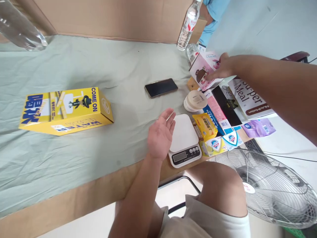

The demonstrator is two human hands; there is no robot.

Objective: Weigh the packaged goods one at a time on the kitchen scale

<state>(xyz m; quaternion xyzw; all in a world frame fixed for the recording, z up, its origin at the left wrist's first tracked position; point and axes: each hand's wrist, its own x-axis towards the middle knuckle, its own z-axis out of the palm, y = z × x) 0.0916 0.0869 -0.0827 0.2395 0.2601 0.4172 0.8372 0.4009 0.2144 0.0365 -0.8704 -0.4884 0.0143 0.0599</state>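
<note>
A person seated at a counter (74,195) spread with a pale green cloth (119,145), seen from head height. The right hand (221,67) reaches across to the far right side, its grip clamped on a pink carton (201,73) printed with a cartoon girl; the carton tilts among packed goods at the counter's right end. The left hand (160,137) lies palm up, grip apart and holding nothing, just beside a white digital kitchen scale (183,134) at the near edge. Right of the scale are a yellow packet (208,126) and a yellow Safeguard soap box (214,146), with a round cream-lidded jar (195,100) behind. A white "Su-per Meal" box (250,96) is under the right forearm. A dark-screened smartphone (161,87) lies mid-counter; a yellow "WATER" carton (74,110) rests well apart at left. A clear bottle (189,24) stands at the back. A fan (272,188) sits at lower right.
</note>
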